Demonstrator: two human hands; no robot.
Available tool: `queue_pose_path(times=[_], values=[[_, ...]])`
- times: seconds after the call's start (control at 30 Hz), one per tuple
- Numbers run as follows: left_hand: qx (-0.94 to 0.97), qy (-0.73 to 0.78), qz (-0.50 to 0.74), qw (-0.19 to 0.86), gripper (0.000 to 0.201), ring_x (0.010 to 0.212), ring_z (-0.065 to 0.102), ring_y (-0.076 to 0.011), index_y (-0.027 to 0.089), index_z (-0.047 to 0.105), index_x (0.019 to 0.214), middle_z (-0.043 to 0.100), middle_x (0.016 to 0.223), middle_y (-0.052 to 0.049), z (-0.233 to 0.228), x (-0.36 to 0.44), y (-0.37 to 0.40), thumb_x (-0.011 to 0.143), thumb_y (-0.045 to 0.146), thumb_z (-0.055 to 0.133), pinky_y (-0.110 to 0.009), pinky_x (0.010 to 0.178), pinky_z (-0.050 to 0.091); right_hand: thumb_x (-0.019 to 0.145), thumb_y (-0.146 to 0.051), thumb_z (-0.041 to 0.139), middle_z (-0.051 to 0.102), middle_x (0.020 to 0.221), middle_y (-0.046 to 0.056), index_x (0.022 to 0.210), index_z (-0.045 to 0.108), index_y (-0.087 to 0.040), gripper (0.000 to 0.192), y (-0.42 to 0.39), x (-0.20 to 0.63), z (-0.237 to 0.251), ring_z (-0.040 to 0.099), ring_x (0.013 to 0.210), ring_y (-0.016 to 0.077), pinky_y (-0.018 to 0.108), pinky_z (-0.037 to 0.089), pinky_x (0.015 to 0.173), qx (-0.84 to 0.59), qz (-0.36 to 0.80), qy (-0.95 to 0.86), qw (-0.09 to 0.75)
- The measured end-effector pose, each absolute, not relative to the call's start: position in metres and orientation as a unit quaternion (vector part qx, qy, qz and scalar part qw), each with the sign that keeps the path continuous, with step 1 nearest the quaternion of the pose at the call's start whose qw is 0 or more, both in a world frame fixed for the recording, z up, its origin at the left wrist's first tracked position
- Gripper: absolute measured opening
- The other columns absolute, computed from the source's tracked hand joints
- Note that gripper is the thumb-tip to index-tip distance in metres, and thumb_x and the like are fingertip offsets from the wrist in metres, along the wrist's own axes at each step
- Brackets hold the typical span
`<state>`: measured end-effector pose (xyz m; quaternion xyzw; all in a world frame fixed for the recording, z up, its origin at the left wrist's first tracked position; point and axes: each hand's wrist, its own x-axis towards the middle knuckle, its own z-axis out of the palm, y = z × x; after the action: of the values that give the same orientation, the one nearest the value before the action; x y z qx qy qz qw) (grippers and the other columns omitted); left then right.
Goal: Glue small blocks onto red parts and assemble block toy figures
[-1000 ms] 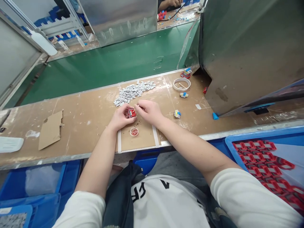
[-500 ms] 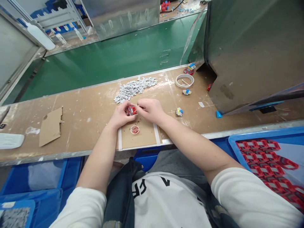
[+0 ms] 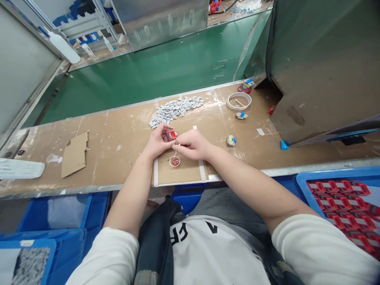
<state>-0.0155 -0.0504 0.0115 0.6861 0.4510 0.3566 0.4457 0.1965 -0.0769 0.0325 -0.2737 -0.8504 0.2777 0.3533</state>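
— Both hands meet at the centre of the frame, yes?

— Yes. Left hand (image 3: 158,141) is curled shut around a small red part (image 3: 171,135), pinched between thumb and fingers. Right hand (image 3: 191,143) is closed too, fingertips pinching a thin stick (image 3: 175,154) that points down into a cup (image 3: 175,161).

— What is in that cup?

— Something reddish; I cannot tell what. It sits just below the hands, on a pad (image 3: 179,170) with white tape along its 2 sides, at the near edge of the bench (image 3: 118,138).

— And above the hands?

— Grey chips (image 3: 176,109) lie in a loose heap, just beyond the left fingers. Right of centre there is a tape ring (image 3: 239,100), with small red, blue and yellow pieces (image 3: 231,140) scattered near it.

— Anything on the left?

— One cardboard scrap (image 3: 75,153) lies flat, well apart from the hands. At upper left a white bottle (image 3: 63,46) stands tilted by a metal frame.

— Any writing?

— Only black letters on the white shirt (image 3: 208,253) at the bottom of the frame. Seen upside down, they look like "F", "R" and "A", partly covered by a dark strap, so no whole word can be read. Nothing on the part is legible.

— Lower corners?

— Blue bins: the right bin (image 3: 299,180) holds rows of red parts, the left bin (image 3: 44,249) grey chips.
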Motion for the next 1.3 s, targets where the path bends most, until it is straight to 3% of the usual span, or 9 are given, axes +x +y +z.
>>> queue_pose_path(times=[0.27, 0.5, 0.6, 0.7, 0.8, 0.9, 1.17, 1.3], values=[[0.696, 0.449, 0.365, 0.425, 0.054, 0.076, 0.061, -0.0150, 0.024, 0.055, 0.113, 0.067, 0.099, -0.002, 0.008, -0.017, -0.050, 0.076, 0.040, 0.091, -0.026, 0.065, 0.045, 0.092, -0.029, 0.055, 0.054, 0.055, 0.001, 0.056, 0.050, -0.020, 0.037, -0.080, 0.188, 0.028, 0.035, 0.055, 0.0136, 0.032, 0.020, 0.061, -0.264, 0.234, -0.906, 0.235], [0.696, 0.451, 0.363, 0.425, 0.055, 0.071, 0.058, -0.0137, 0.023, 0.055, 0.113, 0.067, 0.099, -0.003, 0.012, -0.016, -0.052, 0.076, 0.043, 0.091, -0.026, 0.063, 0.044, 0.090, -0.029, 0.060, 0.053, 0.054, -0.002, 0.055, 0.055, -0.019, 0.036, -0.080, 0.190, 0.028, 0.035, 0.053, 0.0120, 0.031, 0.021, 0.060, -0.240, 0.303, -0.902, 0.193], [0.693, 0.448, 0.362, 0.433, 0.054, 0.074, 0.059, -0.0139, 0.023, 0.055, 0.113, 0.067, 0.101, -0.003, 0.012, -0.016, -0.052, 0.077, 0.042, 0.090, -0.026, 0.066, 0.045, 0.094, -0.035, 0.058, 0.049, 0.053, -0.003, 0.057, 0.053, -0.019, 0.040, -0.079, 0.190, 0.027, 0.037, 0.053, 0.0110, 0.030, 0.024, 0.060, -0.237, 0.348, -0.878, 0.230], [0.692, 0.441, 0.360, 0.444, 0.054, 0.077, 0.061, -0.0142, 0.023, 0.055, 0.114, 0.066, 0.102, -0.003, 0.011, -0.016, -0.052, 0.075, 0.040, 0.090, -0.026, 0.068, 0.047, 0.098, -0.040, 0.054, 0.034, 0.052, -0.005, 0.055, 0.036, -0.020, 0.051, -0.074, 0.190, 0.025, 0.032, 0.053, 0.0098, 0.030, 0.023, 0.058, -0.267, 0.386, -0.820, 0.327], [0.700, 0.438, 0.355, 0.439, 0.052, 0.071, 0.059, -0.0130, 0.024, 0.055, 0.112, 0.064, 0.097, -0.001, 0.011, -0.017, -0.052, 0.077, 0.038, 0.089, -0.025, 0.063, 0.044, 0.100, -0.047, 0.052, 0.026, 0.055, -0.005, 0.057, 0.026, -0.022, 0.056, -0.067, 0.191, 0.023, 0.027, 0.055, 0.0096, 0.030, 0.021, 0.058, -0.334, 0.369, -0.746, 0.442], [0.704, 0.441, 0.351, 0.432, 0.049, 0.068, 0.058, -0.0132, 0.024, 0.055, 0.111, 0.064, 0.094, 0.000, 0.010, -0.017, -0.052, 0.079, 0.037, 0.089, -0.025, 0.060, 0.044, 0.100, -0.050, 0.054, 0.027, 0.056, -0.005, 0.059, 0.024, -0.023, 0.057, -0.062, 0.191, 0.021, 0.028, 0.056, 0.0101, 0.031, 0.021, 0.058, -0.385, 0.326, -0.705, 0.498], [0.702, 0.443, 0.350, 0.434, 0.046, 0.074, 0.063, -0.0164, 0.025, 0.057, 0.110, 0.068, 0.102, -0.003, 0.009, -0.016, -0.053, 0.079, 0.034, 0.089, -0.029, 0.065, 0.050, 0.102, -0.050, 0.051, 0.036, 0.059, -0.003, 0.062, 0.030, -0.022, 0.053, -0.059, 0.187, 0.017, 0.035, 0.059, 0.0119, 0.031, 0.025, 0.060, -0.427, 0.285, -0.720, 0.467], [0.702, 0.444, 0.345, 0.436, 0.045, 0.070, 0.059, -0.0144, 0.024, 0.056, 0.108, 0.065, 0.099, -0.002, 0.012, -0.015, -0.054, 0.078, 0.033, 0.088, -0.027, 0.063, 0.047, 0.103, -0.049, 0.050, 0.041, 0.060, -0.002, 0.063, 0.032, -0.022, 0.052, -0.058, 0.188, 0.018, 0.039, 0.061, 0.0127, 0.031, 0.026, 0.062, -0.433, 0.283, -0.731, 0.445]])
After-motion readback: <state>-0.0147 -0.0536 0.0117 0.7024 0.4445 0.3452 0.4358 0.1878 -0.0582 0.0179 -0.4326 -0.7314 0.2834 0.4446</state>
